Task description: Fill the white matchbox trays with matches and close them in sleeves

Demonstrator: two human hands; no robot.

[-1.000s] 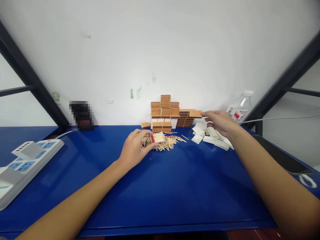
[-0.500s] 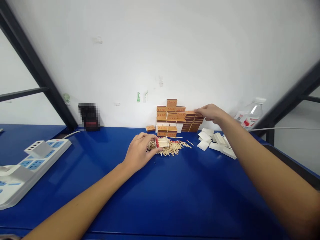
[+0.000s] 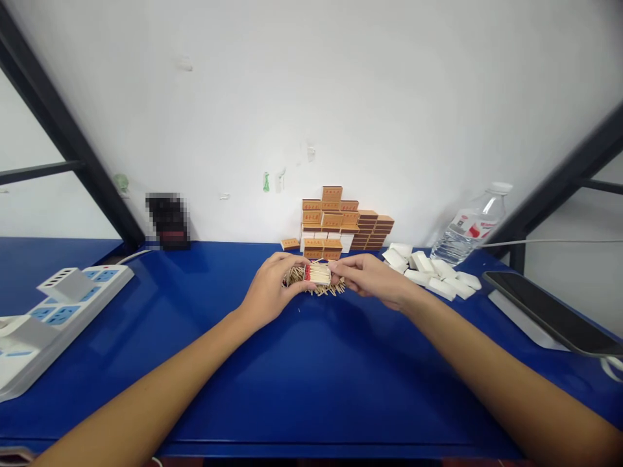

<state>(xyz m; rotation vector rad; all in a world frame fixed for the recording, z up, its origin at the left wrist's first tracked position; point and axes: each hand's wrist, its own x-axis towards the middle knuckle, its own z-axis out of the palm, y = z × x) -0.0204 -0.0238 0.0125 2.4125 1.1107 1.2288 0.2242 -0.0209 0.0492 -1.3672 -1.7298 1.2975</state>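
Note:
My left hand (image 3: 272, 285) grips a small white matchbox tray (image 3: 317, 283) between thumb and fingers. Red-headed matches (image 3: 318, 274) lie side by side in it, their heads to the left. At the tray's right end are the closed fingertips of my right hand (image 3: 367, 277); what they pinch, if anything, is hidden. A loose pile of matches (image 3: 294, 277) lies on the blue table under and behind the tray, partly covered by both hands. Just behind stand stacked orange matchboxes (image 3: 331, 219), with a column of brown-sided ones (image 3: 367, 233) on their right.
White matchbox trays (image 3: 440, 269) lie heaped at the right, before a tilted plastic bottle (image 3: 470, 227). A dark phone (image 3: 549, 311) rests at the right edge. A power strip (image 3: 73, 331) with plugs occupies the left. One matchbox (image 3: 291, 244) lies left of the stack.
My right hand has left the top of the brown-sided stack and come down leftward to the tray's right end. The left hand still holds the tray. The view has shifted slightly.

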